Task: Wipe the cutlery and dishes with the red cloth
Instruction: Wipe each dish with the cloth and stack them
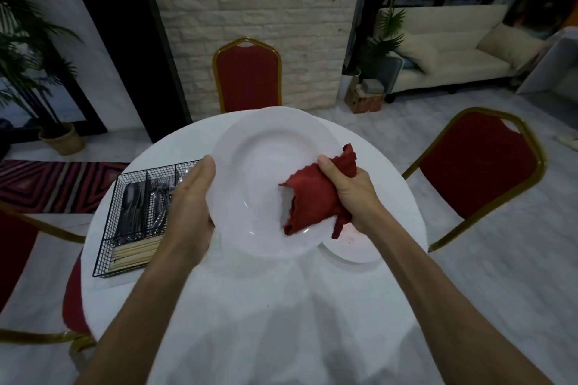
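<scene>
A large white plate (259, 172) is held tilted above the round table. My left hand (190, 197) grips its left rim, thumb on the upper face, fingers hidden behind it. My right hand (347, 194) clutches the crumpled red cloth (309, 200) and presses it against the plate's right side. A second white plate (353, 247) lies on the table beneath, mostly covered by the held plate. A black wire cutlery basket (131, 225) at the left holds metal cutlery and pale chopsticks.
The round table has a white tablecloth (281, 306). Red chairs with gold frames stand at the far side (247, 75), at the right (475, 162) and at the left (15, 247). A cream sofa (453, 50) and potted plants stand farther back.
</scene>
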`<state>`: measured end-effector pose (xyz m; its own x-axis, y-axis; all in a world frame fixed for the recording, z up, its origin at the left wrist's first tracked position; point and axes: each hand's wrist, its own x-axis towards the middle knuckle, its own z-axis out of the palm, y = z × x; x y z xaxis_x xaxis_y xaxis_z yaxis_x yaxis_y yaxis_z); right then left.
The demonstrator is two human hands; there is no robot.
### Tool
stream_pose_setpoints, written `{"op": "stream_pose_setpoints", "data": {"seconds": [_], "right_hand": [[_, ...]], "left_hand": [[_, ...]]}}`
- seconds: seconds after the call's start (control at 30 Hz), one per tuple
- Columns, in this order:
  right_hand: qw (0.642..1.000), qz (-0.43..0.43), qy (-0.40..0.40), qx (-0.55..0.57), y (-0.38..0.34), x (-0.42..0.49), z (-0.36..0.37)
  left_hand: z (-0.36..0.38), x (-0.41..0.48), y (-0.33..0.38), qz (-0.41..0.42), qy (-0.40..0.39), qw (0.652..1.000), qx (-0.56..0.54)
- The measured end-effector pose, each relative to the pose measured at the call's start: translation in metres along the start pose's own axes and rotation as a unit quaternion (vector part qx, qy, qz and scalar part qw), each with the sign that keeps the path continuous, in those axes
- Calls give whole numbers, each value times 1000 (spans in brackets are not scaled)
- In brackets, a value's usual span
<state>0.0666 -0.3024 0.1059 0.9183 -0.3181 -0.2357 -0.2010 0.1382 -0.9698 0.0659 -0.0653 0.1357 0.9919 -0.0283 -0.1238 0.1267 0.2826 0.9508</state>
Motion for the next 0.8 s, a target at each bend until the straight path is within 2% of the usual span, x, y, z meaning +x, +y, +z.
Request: {"op": "stream_pose_setpoints", "data": {"seconds": [0.1, 0.2, 0.27, 0.33, 0.4, 0.47, 0.63, 0.8], "right_hand": [[990, -37, -61, -119, -25, -3, -9], [952, -93, -146, -252, -43, -9, 0], [920, -122, -187, -322, -49, -15, 9], [907, -138, -199, -343, -55, -18, 14], [909, -146, -189, -341, -61, -18, 12], [917, -153, -171, -327, -66, -18, 9], [960, -157, -83, -217, -62, -19, 3], [988, -109, 48, -102, -30, -23, 11]], "left_hand": [[-14, 7, 19, -5, -110, 988, 107], [-5, 15, 24, 3, -205, 950, 234], [8, 15, 23, 29, -239, 925, 294], [17, 16, 19, 70, -244, 912, 322], [18, 17, 15, 86, -235, 915, 315], [13, 17, 11, 88, -207, 933, 282], [5, 15, 19, 111, -48, 975, 186], [2, 14, 17, 86, 53, 989, 112]]}}
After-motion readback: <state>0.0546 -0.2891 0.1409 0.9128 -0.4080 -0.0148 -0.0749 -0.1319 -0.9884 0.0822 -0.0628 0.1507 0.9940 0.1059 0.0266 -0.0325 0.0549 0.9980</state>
